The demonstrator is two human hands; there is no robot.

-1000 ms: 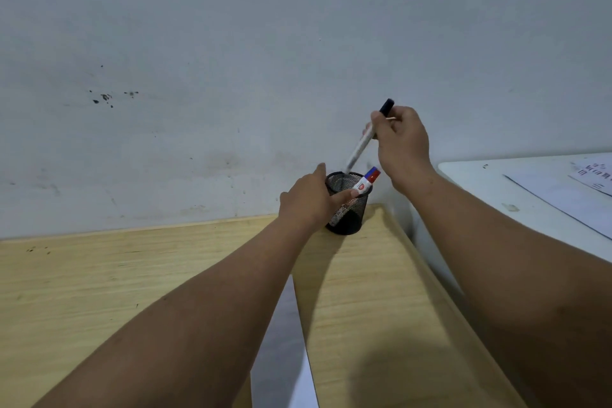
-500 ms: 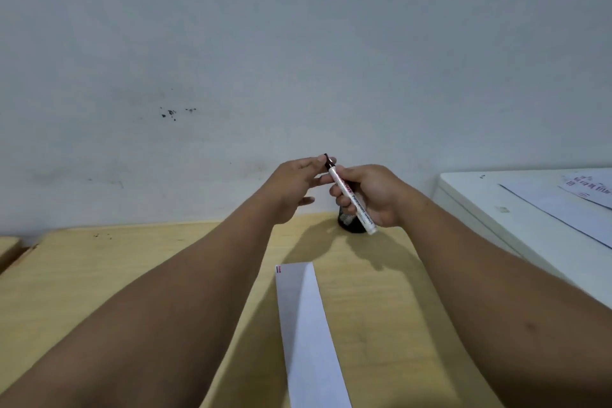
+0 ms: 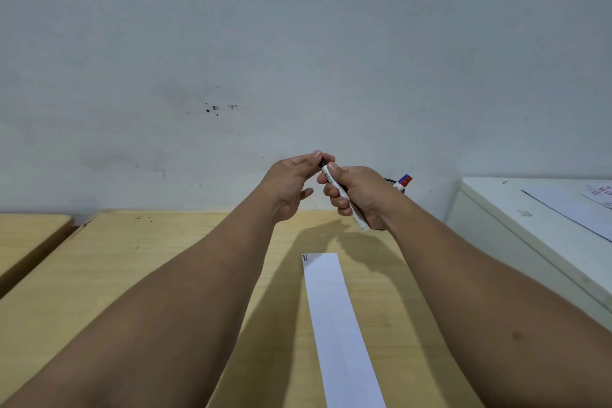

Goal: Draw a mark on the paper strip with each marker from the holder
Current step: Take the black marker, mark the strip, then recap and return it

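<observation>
I see both forearms reaching out over the wooden table (image 3: 99,275), hands meeting above its far edge at about 12 o'clock from the paper strip (image 3: 337,325). The right hand (image 3: 361,195) is wrapped around a white-barrelled marker (image 3: 342,197), fingers curled tight on the barrel; the marker is tilted, its black cap end up toward 11 o'clock and its other end poking out below the fist toward 5 o'clock. The left hand (image 3: 291,182) sits just beside it at 9 o'clock, thumb and forefinger pinched together on the black cap (image 3: 323,163), the other fingers loosely bent and apart. I cannot tell whether the cap is seated or already loosened. The paper strip lies flat on the table, running from near the bottom edge of view up toward the hands, its far end well short of them. At that end's 10 o'clock corner there are small marks (image 3: 305,257), red and blue as far as I can read them. Behind the right wrist, at 2 o'clock from the hands, I catch a sliver of the dark holder (image 3: 390,181) rim, with another marker (image 3: 404,181), blue and red at its top, sticking up from it. A white cabinet (image 3: 516,225) with sheets of paper on top stands at 3 o'clock, against the pale wall (image 3: 298,43).
</observation>
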